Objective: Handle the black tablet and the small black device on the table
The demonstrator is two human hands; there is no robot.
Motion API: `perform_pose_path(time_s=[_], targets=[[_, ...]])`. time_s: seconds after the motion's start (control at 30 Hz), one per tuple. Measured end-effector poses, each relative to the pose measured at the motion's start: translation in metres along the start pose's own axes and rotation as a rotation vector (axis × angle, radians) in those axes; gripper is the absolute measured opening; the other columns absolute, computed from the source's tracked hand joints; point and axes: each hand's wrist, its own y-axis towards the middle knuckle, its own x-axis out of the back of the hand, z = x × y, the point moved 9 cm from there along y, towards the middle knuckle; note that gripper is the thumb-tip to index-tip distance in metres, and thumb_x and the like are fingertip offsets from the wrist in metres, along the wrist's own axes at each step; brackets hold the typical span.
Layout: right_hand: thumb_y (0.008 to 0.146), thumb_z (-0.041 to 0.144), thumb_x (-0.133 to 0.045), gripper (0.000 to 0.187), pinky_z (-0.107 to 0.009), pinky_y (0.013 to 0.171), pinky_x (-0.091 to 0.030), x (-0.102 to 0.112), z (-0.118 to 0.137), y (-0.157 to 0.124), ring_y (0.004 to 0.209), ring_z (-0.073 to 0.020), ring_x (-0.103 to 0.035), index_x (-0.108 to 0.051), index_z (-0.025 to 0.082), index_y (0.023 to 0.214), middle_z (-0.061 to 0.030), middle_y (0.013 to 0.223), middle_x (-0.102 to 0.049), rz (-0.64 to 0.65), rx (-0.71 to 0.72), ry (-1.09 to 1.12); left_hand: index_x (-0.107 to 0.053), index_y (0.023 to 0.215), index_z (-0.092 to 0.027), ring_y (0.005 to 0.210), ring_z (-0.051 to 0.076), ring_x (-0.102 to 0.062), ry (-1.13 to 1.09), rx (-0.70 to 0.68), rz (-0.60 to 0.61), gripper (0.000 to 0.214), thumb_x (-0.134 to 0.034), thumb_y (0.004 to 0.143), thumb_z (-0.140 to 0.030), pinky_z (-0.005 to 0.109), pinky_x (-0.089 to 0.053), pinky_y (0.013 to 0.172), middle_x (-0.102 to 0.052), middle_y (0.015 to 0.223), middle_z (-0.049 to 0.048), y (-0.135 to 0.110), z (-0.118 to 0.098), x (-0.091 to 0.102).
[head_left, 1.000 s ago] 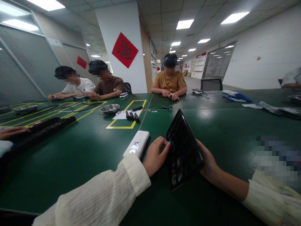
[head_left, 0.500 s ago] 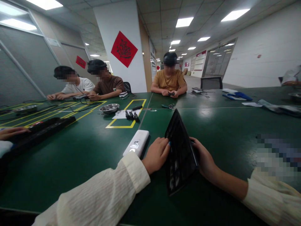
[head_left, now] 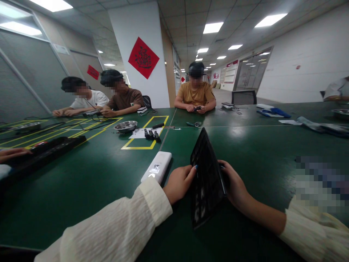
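A thin black rectangular panel stands steeply tilted above the green table, its dark face marked with a faint grid. At its left edge is my left hand, closed on it with the thumb on the face and the fingers mostly out of sight behind. My right hand grips the panel from the right side; its fingertips are hidden by the panel. Just left of my left hand lies a white power bank with a black mark on top.
Several small black parts lie beside a metal bowl within yellow tape. Pliers lie farther ahead. A long black tray is at left, near another person's hand. People sit across the table.
The fingers of my left hand have slipped back from the panel's face to behind its edge, leaving the thumb in front. The panel has shifted slightly left in view.
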Motion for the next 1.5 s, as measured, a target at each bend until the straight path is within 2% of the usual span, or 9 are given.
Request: perform_pose_path(time_s=[0.13, 0.3, 0.4, 0.63, 0.8, 0.97, 1.17, 1.5], targets=[[0.066, 0.034, -0.060, 0.029, -0.028, 0.057, -0.043, 0.001, 0.000, 0.001, 0.076, -0.0209, -0.060, -0.055, 0.024, 0.092, 0.0007, 0.079, -0.065, -0.011, 0.004, 0.003, -0.047, 0.080, -0.020, 0.066, 0.016, -0.050, 0.152, -0.085, -0.049, 0.028, -0.027, 0.092, -0.036, 0.026, -0.037, 0.062, -0.053, 0.073, 0.0016, -0.001, -0.009, 0.006], [0.062, 0.035, -0.062, 0.031, -0.030, 0.057, -0.043, 0.002, 0.000, 0.001, 0.075, -0.0219, -0.060, -0.055, 0.023, 0.091, 0.0001, 0.077, -0.065, -0.038, 0.009, 0.002, -0.047, 0.084, -0.020, 0.068, 0.017, -0.050, 0.378, -0.158, -0.035, 0.025, -0.026, 0.092, -0.031, 0.028, -0.036, 0.064, -0.052, 0.072, 0.0027, -0.005, -0.016, 0.005], [0.064, 0.035, -0.061, 0.031, -0.030, 0.058, -0.043, 0.004, -0.003, 0.003, 0.075, -0.0218, -0.060, -0.055, 0.023, 0.091, 0.0002, 0.078, -0.064, -0.033, 0.006, 0.007, -0.047, 0.087, -0.020, 0.066, 0.017, -0.050, 0.359, -0.149, -0.036, 0.023, -0.027, 0.091, -0.030, 0.028, -0.036, 0.063, -0.053, 0.072, 0.0028, -0.006, -0.016, 0.005], [0.064, 0.035, -0.060, 0.027, -0.028, 0.056, -0.043, 0.002, 0.002, 0.002, 0.072, -0.0202, -0.059, -0.056, 0.023, 0.088, 0.0008, 0.077, -0.064, -0.038, 0.028, -0.051, -0.048, 0.073, -0.020, 0.062, 0.015, -0.053, 0.140, -0.089, 0.061, 0.040, -0.020, 0.093, -0.039, 0.025, -0.036, 0.061, -0.056, 0.068, 0.0018, -0.002, -0.008, -0.001], [0.063, 0.035, -0.059, 0.025, -0.028, 0.057, -0.043, 0.000, 0.007, -0.001, 0.069, -0.0189, -0.059, -0.056, 0.023, 0.084, 0.0020, 0.075, -0.064, -0.054, 0.020, -0.089, -0.048, 0.073, -0.020, 0.056, 0.015, -0.050, 0.151, -0.132, 0.066, 0.035, -0.023, 0.092, -0.036, 0.025, -0.033, 0.057, -0.052, 0.061, 0.0002, -0.005, -0.013, 0.001], [0.060, 0.036, -0.060, 0.027, -0.028, 0.056, -0.042, 0.000, 0.006, -0.001, 0.067, -0.0190, -0.058, -0.056, 0.023, 0.084, 0.0016, 0.073, -0.064, -0.063, -0.004, -0.081, -0.044, 0.062, -0.020, 0.051, 0.013, -0.046, 0.110, -0.076, 0.104, 0.047, -0.017, 0.093, -0.042, 0.025, -0.032, 0.055, -0.048, 0.056, -0.0005, -0.005, -0.006, -0.005], [0.059, 0.038, -0.061, 0.029, -0.029, 0.058, -0.043, 0.000, 0.006, 0.000, 0.069, -0.0203, -0.058, -0.055, 0.022, 0.083, 0.0012, 0.070, -0.062, -0.068, 0.004, -0.086, -0.045, 0.083, -0.021, 0.059, 0.015, -0.053, 0.179, -0.014, 0.011, 0.030, -0.026, 0.093, -0.041, 0.025, -0.033, 0.056, -0.054, 0.067, -0.0002, -0.003, 0.001, 0.000], [0.061, 0.032, -0.057, 0.029, -0.030, 0.060, -0.044, 0.008, 0.004, 0.004, 0.072, -0.0209, -0.060, -0.054, 0.022, 0.088, 0.0021, 0.067, -0.061, -0.089, 0.020, -0.147, -0.046, 0.095, -0.020, 0.059, 0.016, -0.054, 0.314, -0.047, 0.103, 0.031, -0.019, 0.094, -0.036, 0.025, -0.032, 0.056, -0.052, 0.064, -0.0007, -0.006, -0.005, -0.003]])
